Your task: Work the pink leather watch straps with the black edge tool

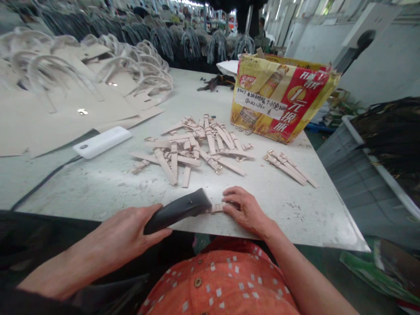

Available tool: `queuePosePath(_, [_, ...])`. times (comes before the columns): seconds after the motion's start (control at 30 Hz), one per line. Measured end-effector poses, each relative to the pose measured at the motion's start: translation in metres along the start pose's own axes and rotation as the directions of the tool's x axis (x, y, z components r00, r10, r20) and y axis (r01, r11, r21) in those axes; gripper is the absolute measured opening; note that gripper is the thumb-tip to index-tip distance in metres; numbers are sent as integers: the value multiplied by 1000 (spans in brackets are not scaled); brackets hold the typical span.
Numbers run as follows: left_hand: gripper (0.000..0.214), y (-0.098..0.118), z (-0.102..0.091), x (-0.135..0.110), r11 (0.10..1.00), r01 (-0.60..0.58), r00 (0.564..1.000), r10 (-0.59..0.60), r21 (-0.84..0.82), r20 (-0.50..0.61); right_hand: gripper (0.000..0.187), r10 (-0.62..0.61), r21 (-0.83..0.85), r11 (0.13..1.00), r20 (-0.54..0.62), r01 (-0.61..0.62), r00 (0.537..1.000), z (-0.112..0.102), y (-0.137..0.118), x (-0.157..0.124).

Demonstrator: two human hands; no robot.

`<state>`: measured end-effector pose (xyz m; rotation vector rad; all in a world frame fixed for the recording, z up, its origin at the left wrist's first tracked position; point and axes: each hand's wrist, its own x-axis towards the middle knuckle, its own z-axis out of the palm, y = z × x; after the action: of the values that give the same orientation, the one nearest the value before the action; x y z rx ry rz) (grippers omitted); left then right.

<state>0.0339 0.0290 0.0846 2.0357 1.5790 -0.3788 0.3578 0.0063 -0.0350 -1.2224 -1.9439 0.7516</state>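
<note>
My left hand (127,229) is wrapped around a black handheld tool (180,209) with a thick, rounded body, its wide tip pointing right over the table's near edge. Just beyond that tip lies a short beige buckle strap (217,208). The fingers of my right hand (244,210) are closed on the strap's right end, low against the tabletop; part of it is hidden under them. Tip and strap meet or nearly meet; I cannot tell whether they touch. Ahead is a loose pile of similar beige buckle straps (193,148). Several more straps (290,167) lie together at the right.
Beige bag panels with handles (82,83) are heaped at the left. Near them is a white elongated device (103,142) with a dark cord. A yellow and red carton (282,98) stands at the back right. Beyond the table's right edge is a grey bin (367,175) with dark material.
</note>
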Motion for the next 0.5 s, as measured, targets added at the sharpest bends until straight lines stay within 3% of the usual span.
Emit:
queuePosePath(0.1, [57,0,6,-2,1000,-8,1000,8,-12,-1,10,-4,6,1000,20,4,1000,-1,1,0])
queuePosePath(0.3, [47,15,16,18,999,-44,992,42,-14,-122,12,40,-4,999,41,-39,998,-4,-6,5])
queuePosePath(0.5, [49,2,10,15,998,-39,981,27,-57,-194,14,-11,-209,978,36,19,999,-1,-21,-5])
